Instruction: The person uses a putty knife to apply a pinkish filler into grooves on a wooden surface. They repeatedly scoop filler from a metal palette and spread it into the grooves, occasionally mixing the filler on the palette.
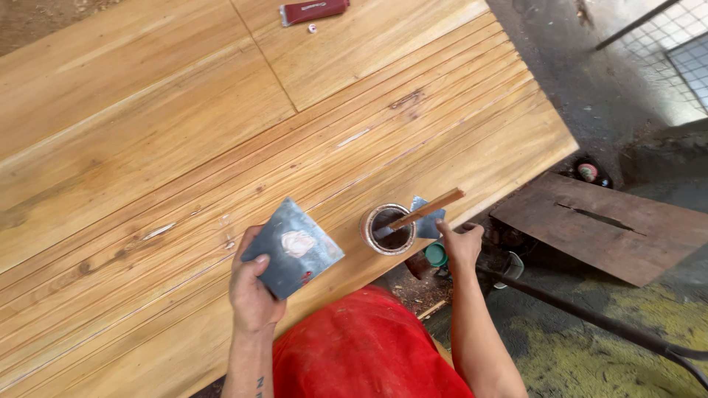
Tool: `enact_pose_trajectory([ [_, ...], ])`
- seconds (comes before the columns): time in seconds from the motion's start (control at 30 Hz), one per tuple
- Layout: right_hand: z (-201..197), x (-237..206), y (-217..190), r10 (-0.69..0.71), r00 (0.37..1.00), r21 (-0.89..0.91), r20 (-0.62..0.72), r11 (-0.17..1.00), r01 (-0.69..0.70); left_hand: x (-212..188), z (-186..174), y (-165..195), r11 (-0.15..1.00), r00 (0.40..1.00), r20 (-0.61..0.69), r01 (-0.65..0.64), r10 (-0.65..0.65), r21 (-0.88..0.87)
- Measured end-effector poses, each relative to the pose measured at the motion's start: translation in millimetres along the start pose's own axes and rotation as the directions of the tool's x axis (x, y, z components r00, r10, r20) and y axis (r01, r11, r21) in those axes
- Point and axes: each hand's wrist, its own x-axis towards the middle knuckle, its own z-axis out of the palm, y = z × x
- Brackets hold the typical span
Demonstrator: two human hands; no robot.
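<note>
Putty (298, 242) blob, pale pinkish, on grey scraper (295, 249).

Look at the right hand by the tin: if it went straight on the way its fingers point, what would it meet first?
Probably the small scraper leaning at the tin. The right hand points up-left at it, almost touching; depth is unclear.

Dark red tube (313, 10) far off, brown board (605, 225) on floor.
</note>
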Motion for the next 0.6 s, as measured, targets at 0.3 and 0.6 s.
enact_pose_trajectory([
  [0.3, 21.8, 6.4, 18.6, 0.265, 0.935, 0.043, 0.235, 0.958, -0.282, -3.4, 29.0, 18.9, 0.996, 0.995, 0.091, -0.034, 0.027, 0.078],
  [0.6, -83.2, -10.5, 56.6, 0.064, 0.936, 0.524, 0.346, 0.814, -0.250, -7.6, 28.0, 38.6, 0.981, 0.993, 0.111, -0.057, 0.037, 0.187],
])
